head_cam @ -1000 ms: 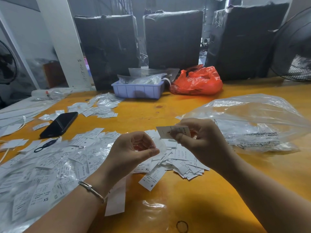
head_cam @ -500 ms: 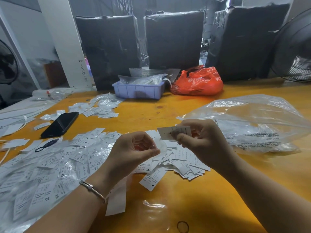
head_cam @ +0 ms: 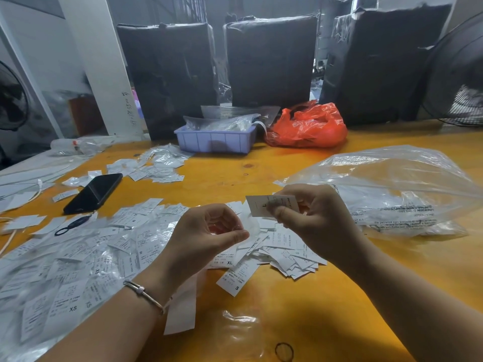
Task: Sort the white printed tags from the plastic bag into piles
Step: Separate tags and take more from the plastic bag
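- Almost no change since a second ago: right hand (head_cam: 316, 218) still up over the yellow wooden table (head_cam: 326, 296), left hand (head_cam: 206, 236) still curled beside it.
- Pinched between right thumb and fingers: one white printed tag marked "L" (head_cam: 261, 205), held above the near-centre loose pile of white tags (head_cam: 282, 252).
- Left fingers curled toward the thumb; holding a scrap of clear film or nothing, cannot tell.
- Lying right of the hands: large clear plastic bag (head_cam: 392, 189), more tags inside.
- Spread at near left: wide heap of white tags in clear sleeves (head_cam: 73, 267).
- Farther left: black smartphone (head_cam: 94, 193).
- Far centre: lilac plastic tray (head_cam: 214, 142), orange plastic bag (head_cam: 308, 126) just right of it.
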A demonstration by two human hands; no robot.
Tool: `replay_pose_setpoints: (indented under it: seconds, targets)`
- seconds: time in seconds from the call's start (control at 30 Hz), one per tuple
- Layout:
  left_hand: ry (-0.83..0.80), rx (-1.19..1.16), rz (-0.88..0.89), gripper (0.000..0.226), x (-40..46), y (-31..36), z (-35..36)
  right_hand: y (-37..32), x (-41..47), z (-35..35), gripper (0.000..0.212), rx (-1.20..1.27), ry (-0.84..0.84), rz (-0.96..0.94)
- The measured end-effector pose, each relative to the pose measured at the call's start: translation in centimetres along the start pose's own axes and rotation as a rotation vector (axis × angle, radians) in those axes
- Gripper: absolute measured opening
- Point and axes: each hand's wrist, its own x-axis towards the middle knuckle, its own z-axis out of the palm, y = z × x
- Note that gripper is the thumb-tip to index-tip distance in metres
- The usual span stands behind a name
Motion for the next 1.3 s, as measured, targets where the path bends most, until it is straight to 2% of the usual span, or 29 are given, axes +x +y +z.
replay_pose_setpoints:
  seconds: [0.33,0.6,1.0,1.13,1.3]
  targets:
    - [0.004,0.009,0.019,0.011,-0.04,0.07,-0.07,0.18,-0.09,0.21,0.009,-0.079,-0.046,-0.005]
    - [0.006,0.010,0.020,0.010,0.01,0.03,-0.06,0.30,0.02,0.04,0.009,-0.088,0.019,0.024]
    - [-0.004,-0.004,0.032,0.007,0.05,-0.19,-0.04,0.57,-0.10,0.17,0.011,-0.112,-0.136,0.068]
    - [-0.043,-0.012,0.020,0.004,0.03,-0.37,0.03,0.66,0.08,0.27,0.024,-0.101,-0.185,0.138]
    - [-0.079,-0.036,-0.012,0.003,0.06,-0.43,0.13,0.50,0.37,0.18,0.029,-0.074,-0.224,0.176]
